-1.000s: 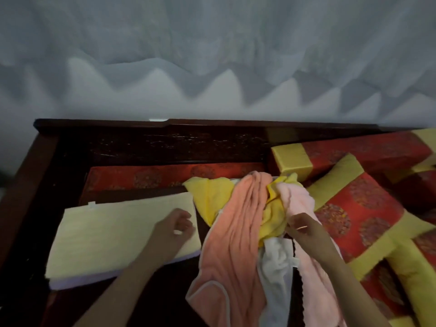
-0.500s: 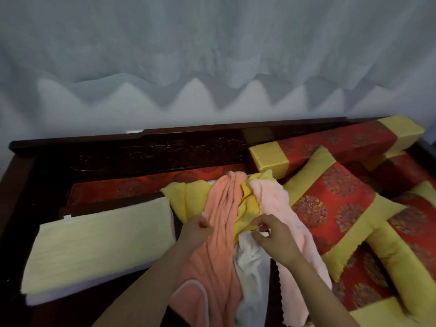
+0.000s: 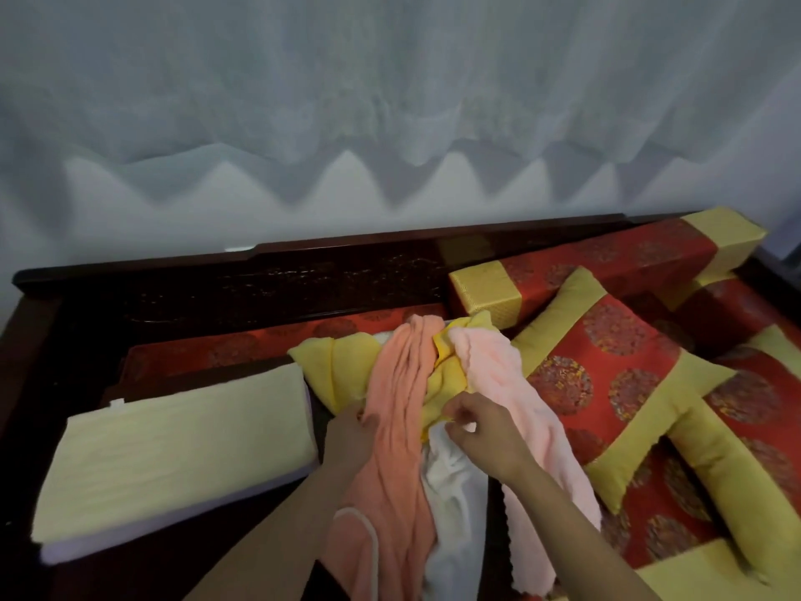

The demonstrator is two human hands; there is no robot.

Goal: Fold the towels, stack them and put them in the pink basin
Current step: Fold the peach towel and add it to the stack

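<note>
The towels are lying in a loose heap in the middle of the bench (image 3: 303, 275), trailing toward the person. An orange towel (image 3: 398, 405) is running down the centre. A yellow towel (image 3: 333, 370) is spreading out under it to the left and showing again on its right. A pink towel (image 3: 498, 375) is draping down the right side, and a white towel (image 3: 450, 492) is hanging out below.

The left hand (image 3: 351, 431) is gripping the orange towel's left edge, thumb on top. The right hand (image 3: 481, 431) is pinching the white towel's upper end with curled fingers, just under the yellow towel's lower edge.

Just beside the heap on the left, a folded cream towel (image 3: 173, 435) is lying flat on a lilac towel (image 3: 65, 553). Red and gold cushions (image 3: 607, 383) are crowding the right, touching the pink towel. A pale curtain (image 3: 390, 101) is hanging behind the bench.
</note>
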